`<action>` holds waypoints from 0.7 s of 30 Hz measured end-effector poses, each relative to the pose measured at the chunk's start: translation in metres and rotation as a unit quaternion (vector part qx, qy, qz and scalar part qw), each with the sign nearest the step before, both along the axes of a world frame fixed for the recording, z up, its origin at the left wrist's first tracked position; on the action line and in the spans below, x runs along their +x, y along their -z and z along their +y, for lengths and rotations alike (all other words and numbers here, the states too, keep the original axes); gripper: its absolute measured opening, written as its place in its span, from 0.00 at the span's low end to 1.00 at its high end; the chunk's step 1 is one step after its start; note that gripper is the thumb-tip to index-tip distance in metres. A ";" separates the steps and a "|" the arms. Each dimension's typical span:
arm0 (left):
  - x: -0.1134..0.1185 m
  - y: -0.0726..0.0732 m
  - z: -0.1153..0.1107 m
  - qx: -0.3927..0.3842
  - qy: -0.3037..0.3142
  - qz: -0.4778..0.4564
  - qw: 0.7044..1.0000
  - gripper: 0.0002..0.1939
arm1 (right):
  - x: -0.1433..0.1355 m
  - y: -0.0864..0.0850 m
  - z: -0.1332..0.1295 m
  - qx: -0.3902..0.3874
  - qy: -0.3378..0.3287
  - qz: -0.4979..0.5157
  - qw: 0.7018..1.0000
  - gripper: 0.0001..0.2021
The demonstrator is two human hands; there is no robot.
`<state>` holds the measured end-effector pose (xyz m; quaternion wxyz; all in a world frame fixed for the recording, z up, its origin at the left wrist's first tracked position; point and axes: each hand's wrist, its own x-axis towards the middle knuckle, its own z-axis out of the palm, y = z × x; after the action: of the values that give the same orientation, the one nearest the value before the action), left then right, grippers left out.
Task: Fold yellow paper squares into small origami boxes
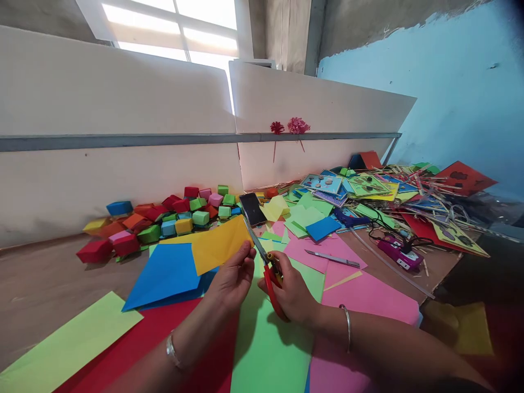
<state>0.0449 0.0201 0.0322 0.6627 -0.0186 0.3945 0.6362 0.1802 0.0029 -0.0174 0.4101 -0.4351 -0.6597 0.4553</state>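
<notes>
My left hand (234,274) pinches the right edge of a folded yellow-orange paper (219,243) between thumb and fingers. In my right hand (292,289) is a pair of scissors (271,284) with red handles, its blades pointing up and away beside the yellow paper. Whether the blades touch the paper I cannot tell. A small yellow and dark piece near my right fingers is too small to make out. Below the hands lie a folded blue paper (164,275), a green sheet (274,338) and a red sheet (196,333).
Several colourful paper boxes (184,207) stand along the wall. A phone (252,209) lies ahead. On the right are a utility knife (332,258) on pink paper (368,297), a blue glue gun (350,218), a purple power strip (399,252) and heaped paper cards (368,185).
</notes>
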 end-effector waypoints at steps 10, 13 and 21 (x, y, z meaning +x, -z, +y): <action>0.005 0.004 -0.002 -0.008 0.006 -0.001 1.000 0.11 | 0.000 0.002 0.001 0.010 0.006 -0.013 1.000 0.24; 0.005 0.004 -0.002 -0.011 0.007 -0.001 1.000 0.11 | 0.000 0.004 0.002 0.016 0.008 -0.022 1.000 0.24; 0.003 0.006 -0.003 -0.010 0.010 -0.004 1.000 0.11 | -0.001 0.006 0.002 0.020 0.025 -0.051 0.998 0.23</action>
<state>0.0478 0.0176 0.0261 0.6705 -0.0233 0.3984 0.6254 0.1796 0.0052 -0.0232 0.3953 -0.4659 -0.6779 0.4088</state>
